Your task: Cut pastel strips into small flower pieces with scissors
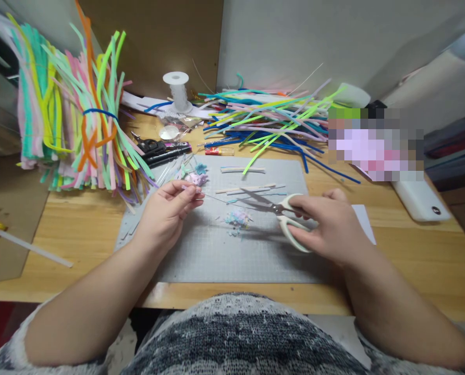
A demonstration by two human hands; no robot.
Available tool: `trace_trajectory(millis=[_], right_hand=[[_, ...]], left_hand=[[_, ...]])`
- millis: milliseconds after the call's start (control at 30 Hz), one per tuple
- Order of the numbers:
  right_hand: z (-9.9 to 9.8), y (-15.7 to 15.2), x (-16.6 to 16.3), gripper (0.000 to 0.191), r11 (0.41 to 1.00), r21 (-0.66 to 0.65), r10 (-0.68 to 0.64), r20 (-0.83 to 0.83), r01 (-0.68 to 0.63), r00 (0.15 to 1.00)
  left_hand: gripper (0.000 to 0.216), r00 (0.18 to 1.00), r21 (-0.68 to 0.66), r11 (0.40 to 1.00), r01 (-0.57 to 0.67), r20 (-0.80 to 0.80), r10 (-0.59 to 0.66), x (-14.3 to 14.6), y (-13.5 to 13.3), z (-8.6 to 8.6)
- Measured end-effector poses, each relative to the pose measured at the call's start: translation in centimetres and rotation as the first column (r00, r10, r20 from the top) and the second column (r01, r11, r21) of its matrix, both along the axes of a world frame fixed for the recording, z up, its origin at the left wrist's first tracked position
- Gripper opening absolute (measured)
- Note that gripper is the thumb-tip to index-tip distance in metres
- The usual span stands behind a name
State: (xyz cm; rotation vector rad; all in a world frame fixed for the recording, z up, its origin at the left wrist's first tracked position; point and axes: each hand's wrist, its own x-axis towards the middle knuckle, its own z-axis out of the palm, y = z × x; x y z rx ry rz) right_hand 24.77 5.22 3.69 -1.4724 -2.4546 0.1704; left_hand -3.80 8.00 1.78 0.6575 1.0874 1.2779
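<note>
My left hand (178, 203) is closed in a pinch on a thin dark wire (217, 198), which sticks out to the right over the mat. My right hand (332, 224) grips white-handled scissors (276, 209) by the loops. Their blades are spread and point left, close to the wire's free end; I cannot tell whether they touch it. Below the blades lies a small heap of pastel fluff clippings (238, 219). Just beyond my left fingers are lilac and teal fuzzy pieces (197, 177). Thin pipe cleaner lengths (252, 190) lie behind the scissors.
A grey cutting mat (217, 260) covers the middle of the wooden table (404, 260). Bundled pipe cleaners (95, 120) stand at left, and a loose pile (271, 114) lies at the back. A white spool (178, 94), black scissors (150, 146) and a white power bank (422, 200) are around.
</note>
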Motion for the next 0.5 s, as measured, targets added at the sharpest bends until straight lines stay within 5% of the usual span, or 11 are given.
trace_trajectory(millis=[500], right_hand=[[0.41,0.1,0.69,0.018,0.996,-0.024,0.083,0.125,-0.08,0.989]], left_hand=[[0.016,0.991,0.175,0.985,0.004,-0.129,0.018,-0.3,-0.18,-0.19]])
